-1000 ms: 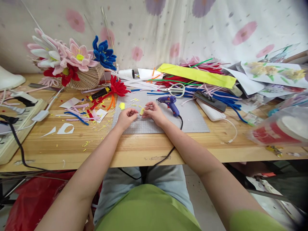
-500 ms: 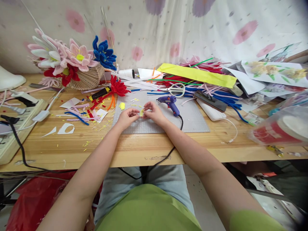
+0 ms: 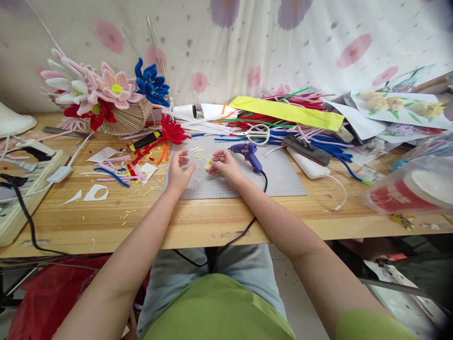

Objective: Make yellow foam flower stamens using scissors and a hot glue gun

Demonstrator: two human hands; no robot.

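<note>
My right hand [image 3: 225, 166] pinches a small yellow piece [image 3: 208, 164] over the grey cutting mat [image 3: 279, 182]. To its left, my left hand [image 3: 180, 171] is held above the mat with thumb and fingers apart, and nothing shows between them. Thin yellow strips [image 3: 198, 158] lie on the mat between the hands. A purple glue gun [image 3: 249, 155] lies on the mat just right of my right hand, its black cord running down over the table's front edge. White-handled scissors [image 3: 258, 134] rest behind the mat.
Fuzzy flowers [image 3: 115, 87] stand at the back left. A red fuzzy flower [image 3: 173, 128] lies nearer. Behind the mat are piled fuzzy stems [image 3: 329, 144] and a yellow sheet [image 3: 286, 112]. A phone [image 3: 307, 150] and a bagged cup [image 3: 406, 189] are right; a power strip [image 3: 38, 189] is left.
My left hand has moved left, away from my right hand, and its fingers have spread. The yellow piece lying on the mat there is now hidden from view. My right hand keeps its pinch.
</note>
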